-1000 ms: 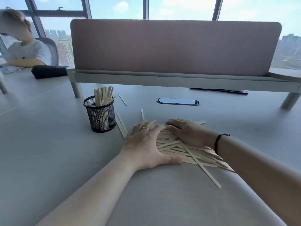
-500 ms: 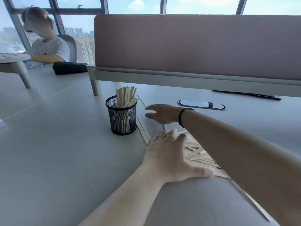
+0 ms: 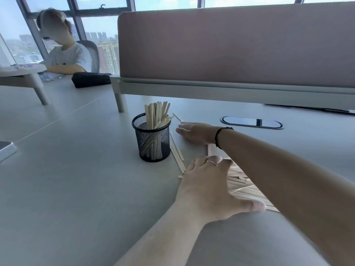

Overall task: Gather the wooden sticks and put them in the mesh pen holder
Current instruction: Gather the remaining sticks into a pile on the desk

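Desk (image 3: 76, 189) clear left of holder (image 3: 152, 143).

Surface (image 3: 76, 189): pale grey, matt, with a seam line running across the far left.

Lying or standing directly on it:
- black mesh pen holder (image 3: 153, 143), upright, partly filled with wooden sticks.
- pile of loose sticks (image 3: 242, 184), flat, partly covered by the left hand (image 3: 213, 191), which presses on it palm down.
- a few stray sticks (image 3: 177, 153) just beside the holder's right side.
- right hand (image 3: 196, 132), flat, fingers spread, beyond the pile.
- oval cable port (image 3: 251, 122), set into the top.
- pink divider panel (image 3: 236, 45) on short legs.
- black pouch (image 3: 90, 79), far left.
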### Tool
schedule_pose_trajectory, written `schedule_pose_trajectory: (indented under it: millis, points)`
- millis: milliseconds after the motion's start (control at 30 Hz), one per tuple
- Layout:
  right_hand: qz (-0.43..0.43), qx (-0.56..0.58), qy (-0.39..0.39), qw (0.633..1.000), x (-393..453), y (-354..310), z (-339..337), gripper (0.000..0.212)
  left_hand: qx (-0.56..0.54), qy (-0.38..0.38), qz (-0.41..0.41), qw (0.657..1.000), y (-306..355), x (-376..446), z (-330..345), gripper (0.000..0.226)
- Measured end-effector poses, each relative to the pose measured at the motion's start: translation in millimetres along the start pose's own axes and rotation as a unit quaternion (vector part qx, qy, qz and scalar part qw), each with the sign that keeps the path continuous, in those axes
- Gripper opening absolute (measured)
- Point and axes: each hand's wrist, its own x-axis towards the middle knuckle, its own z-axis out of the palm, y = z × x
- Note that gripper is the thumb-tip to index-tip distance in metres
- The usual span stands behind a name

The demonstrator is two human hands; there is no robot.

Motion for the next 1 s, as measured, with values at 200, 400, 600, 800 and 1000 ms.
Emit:
schedule_pose_trajectory:
  millis: [200,400,600,800,1000]
  points:
    - [0.074,0.084,0.036,0.993,-94.0,26.0,-12.1,0.050,0.011,-0.011,0.005,1.000,3.1,-0.8,-4.6,0.104]
    - [0.086,0.065,0.068,0.992,-181.9,51.4,-4.1,0.039,0.069,-0.010,-0.044,0.997,5.8,-2.3,-4.8,0.125]
    - [0.082,0.020,0.089,0.992,-249.9,49.7,8.9,0.044,0.049,-0.013,-0.117,0.992,1.2,-5.4,-10.3,0.141]
    - [0.086,0.051,0.199,0.975,-288.3,44.0,22.9,0.048,0.002,-0.005,-0.136,0.991,1.5,-9.9,-16.2,0.144]
    - [0.141,-0.007,0.267,0.953,-320.9,67.0,7.1,0.070,0.002,-0.053,-0.035,0.998,1.4,-19.3,-15.8,0.123]
